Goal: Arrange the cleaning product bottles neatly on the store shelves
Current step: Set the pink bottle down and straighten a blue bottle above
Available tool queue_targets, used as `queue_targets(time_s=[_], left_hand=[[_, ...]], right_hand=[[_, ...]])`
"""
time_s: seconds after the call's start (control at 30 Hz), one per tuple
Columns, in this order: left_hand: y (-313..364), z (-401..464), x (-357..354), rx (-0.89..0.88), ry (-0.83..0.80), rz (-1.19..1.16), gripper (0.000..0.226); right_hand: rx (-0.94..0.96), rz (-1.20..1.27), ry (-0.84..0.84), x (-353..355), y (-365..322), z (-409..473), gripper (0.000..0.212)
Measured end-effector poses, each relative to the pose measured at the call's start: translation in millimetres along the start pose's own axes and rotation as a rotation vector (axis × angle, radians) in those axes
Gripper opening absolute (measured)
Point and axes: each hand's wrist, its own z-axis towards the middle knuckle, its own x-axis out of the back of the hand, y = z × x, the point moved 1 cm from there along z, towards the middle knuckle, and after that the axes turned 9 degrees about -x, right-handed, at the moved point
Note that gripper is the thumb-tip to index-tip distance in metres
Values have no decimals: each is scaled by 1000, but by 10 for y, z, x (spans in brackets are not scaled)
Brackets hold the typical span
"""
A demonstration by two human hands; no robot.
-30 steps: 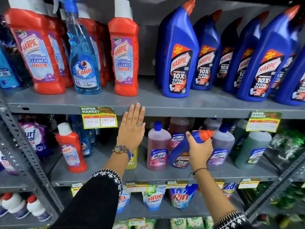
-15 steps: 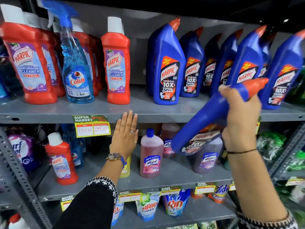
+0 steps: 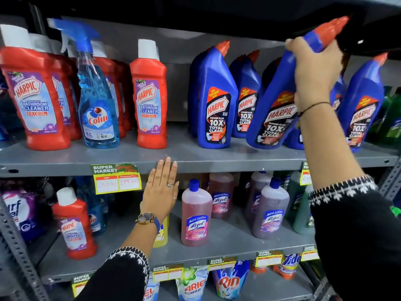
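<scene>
My right hand (image 3: 316, 68) grips the neck of a blue Harpic toilet cleaner bottle (image 3: 275, 109) with an orange cap. The bottle is tilted, its base just above the upper shelf (image 3: 184, 157), among the row of other blue Harpic bottles (image 3: 214, 105). My left hand (image 3: 161, 190) is open and flat, fingertips against the front edge of that shelf. Red Harpic bathroom cleaner bottles (image 3: 149, 101) and a blue Colin spray bottle (image 3: 97, 109) stand at the left of the same shelf.
The lower shelf (image 3: 227, 242) holds Lizol bottles (image 3: 195, 216), one small red Harpic bottle (image 3: 73, 224) and a yellow bottle behind my left wrist. Price tags (image 3: 117, 179) hang on the shelf edges. Detergent pouches (image 3: 230, 281) fill the bottom shelf. A dark shelf overhangs at top right.
My right hand has lifted the blue Harpic bottle from the lower shelf up and to the right, into the row on the upper shelf. My left hand stays on the shelf edge.
</scene>
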Motion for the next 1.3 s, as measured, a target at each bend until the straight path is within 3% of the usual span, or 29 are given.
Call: queue_targets(time_s=[0.2,0.37,0.47,0.6,0.8,0.97,1.3], left_hand=[[12,-4,-25,13,-74,11,56],[2,-19,-66,4,-29,6,55],[7,-40,-90,13,-37,-12,55],[-4,-36,-74,17,-41,-13,55],[4,-18,-63,9,-24,-10,55],[21,-10,-50,3,-26,27,56],[37,6,0,18,-104,47,74]], right_hand=[[-91,-122,-98,-342,101,353,61],[-108,-189,-214,-509,304,543,40],[-63,-266,-265,-599,365,646,51],[-55,-379,-258,-708,455,690,83],[105,-399,-217,-616,659,483,73],[170,-355,-224,-531,901,392,93],[163,-309,-267,-512,950,358,98]])
